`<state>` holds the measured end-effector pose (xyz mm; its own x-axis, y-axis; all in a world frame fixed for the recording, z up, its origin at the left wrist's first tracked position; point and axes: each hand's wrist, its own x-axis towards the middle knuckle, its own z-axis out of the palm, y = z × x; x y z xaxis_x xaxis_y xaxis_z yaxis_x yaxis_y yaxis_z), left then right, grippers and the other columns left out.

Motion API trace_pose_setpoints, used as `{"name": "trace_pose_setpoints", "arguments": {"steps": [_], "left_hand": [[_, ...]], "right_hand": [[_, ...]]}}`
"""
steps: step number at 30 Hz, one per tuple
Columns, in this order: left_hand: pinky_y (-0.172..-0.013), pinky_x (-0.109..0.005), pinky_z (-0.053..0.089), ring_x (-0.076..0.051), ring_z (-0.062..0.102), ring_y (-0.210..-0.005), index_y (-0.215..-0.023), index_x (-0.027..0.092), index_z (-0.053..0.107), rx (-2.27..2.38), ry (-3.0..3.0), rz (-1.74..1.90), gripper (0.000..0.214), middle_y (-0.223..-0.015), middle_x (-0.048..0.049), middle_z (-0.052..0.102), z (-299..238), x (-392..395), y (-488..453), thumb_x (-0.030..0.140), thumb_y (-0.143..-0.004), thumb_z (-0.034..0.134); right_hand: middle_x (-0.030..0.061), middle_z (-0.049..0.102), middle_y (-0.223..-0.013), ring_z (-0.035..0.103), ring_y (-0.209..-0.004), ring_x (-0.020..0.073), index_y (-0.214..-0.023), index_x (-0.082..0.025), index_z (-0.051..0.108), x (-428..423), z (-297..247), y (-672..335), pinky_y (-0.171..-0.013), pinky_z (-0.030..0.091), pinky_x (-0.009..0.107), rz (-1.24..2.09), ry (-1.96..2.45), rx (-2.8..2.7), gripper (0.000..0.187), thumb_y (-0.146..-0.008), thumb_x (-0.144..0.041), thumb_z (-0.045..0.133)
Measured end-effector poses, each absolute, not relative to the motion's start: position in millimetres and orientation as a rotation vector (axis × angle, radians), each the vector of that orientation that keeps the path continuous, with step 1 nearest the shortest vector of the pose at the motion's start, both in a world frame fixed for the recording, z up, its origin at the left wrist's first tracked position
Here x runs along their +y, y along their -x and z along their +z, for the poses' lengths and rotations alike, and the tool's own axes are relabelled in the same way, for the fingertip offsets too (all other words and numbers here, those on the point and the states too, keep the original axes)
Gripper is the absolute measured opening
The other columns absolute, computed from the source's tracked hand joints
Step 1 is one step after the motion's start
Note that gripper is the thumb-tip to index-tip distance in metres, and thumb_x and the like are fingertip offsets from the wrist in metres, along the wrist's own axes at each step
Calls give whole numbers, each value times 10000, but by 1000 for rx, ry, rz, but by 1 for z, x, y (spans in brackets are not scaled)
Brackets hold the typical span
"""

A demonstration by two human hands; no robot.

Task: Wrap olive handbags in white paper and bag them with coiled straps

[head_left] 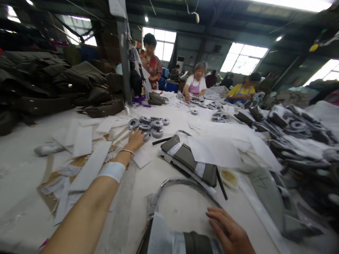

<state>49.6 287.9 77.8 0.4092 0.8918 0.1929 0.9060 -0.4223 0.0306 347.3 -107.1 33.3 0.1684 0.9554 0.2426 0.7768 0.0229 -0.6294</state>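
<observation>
My left hand (136,139) reaches to the near edge of a cluster of grey rolled straps (157,125), its fingers closed about a rolled strap (146,136) at the front; the fingertips are partly hidden. At the lower right my right hand (229,227) lies beside a dark bag (197,242), fingers stretched and slightly apart, near the base of its arched, plastic-wrapped handle (182,181). White sheet material covers part of this bag, which the bottom edge cuts off. Farther on lies another olive-grey bag (192,160) with pale wrapping bands.
Paper strips and scraps (88,169) cover the left of the white table (21,173). Dark bags (66,86) are heaped at back left, wrapped ones (299,141) at right. White sheets (219,150) and a small yellowish dish (229,178) lie right of centre. Co-workers (196,84) are at the far side.
</observation>
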Motion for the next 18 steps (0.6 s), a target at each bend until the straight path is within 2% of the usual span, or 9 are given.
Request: {"name": "trace_pose_setpoints", "arguments": {"steps": [4,6,8,11,13,16,18], "left_hand": [[-1151,-542,222,-365,254,-1434,-1066,136,649,-1546,2586,-379,280,-1464,-168,449,105,244,-46,279,-825,662],[-1170,-517,216,-355,263,-1438,-1019,147,662,-1353,2668,-519,272,-1451,-158,469,120,201,-47,325,-814,678],[-1184,-528,197,-335,282,-1437,-1037,169,653,-1095,2760,-676,257,-1449,-135,478,130,150,-52,283,-809,684],[-1199,-501,174,-282,287,-1444,-1081,183,630,-763,2878,-692,219,-1469,-102,467,126,78,-69,221,-866,614],[-1188,-473,214,-251,339,-1417,-1084,187,629,-592,2941,-606,192,-1456,-84,486,112,44,-81,202,-937,507],[-1127,-416,328,-223,540,-1233,-919,174,659,-510,3100,-422,192,-1264,-89,626,94,23,-91,190,-955,471],[-1080,-348,385,-199,575,-1181,-1013,164,652,-595,3197,-450,167,-1261,-94,628,93,21,-86,164,-931,506]], "right_hand": [[61,731,-1088,699,-1025,222,-1005,-270,740,-108,40,-339,-919,576,333,276,1795,-1655,248,-936,-405,543],[50,734,-1076,701,-1015,213,-1007,-275,733,-108,39,-337,-917,578,332,259,1802,-1676,236,-940,-395,542],[35,737,-1066,708,-998,206,-1004,-286,730,-108,38,-337,-900,587,325,231,1799,-1704,232,-941,-401,539],[21,745,-1052,719,-974,202,-999,-289,729,-109,33,-341,-874,597,309,164,1769,-1756,243,-939,-422,534],[13,749,-1046,726,-955,198,-1007,-288,728,-110,27,-348,-860,598,290,111,1725,-1814,254,-932,-437,538],[-7,753,-1048,735,-924,188,-1036,-289,725,-109,16,-365,-849,589,247,56,1635,-1935,261,-910,-445,559],[-21,752,-1056,738,-910,181,-1058,-293,724,-107,8,-378,-840,583,211,38,1593,-2011,265,-889,-438,582]]}}
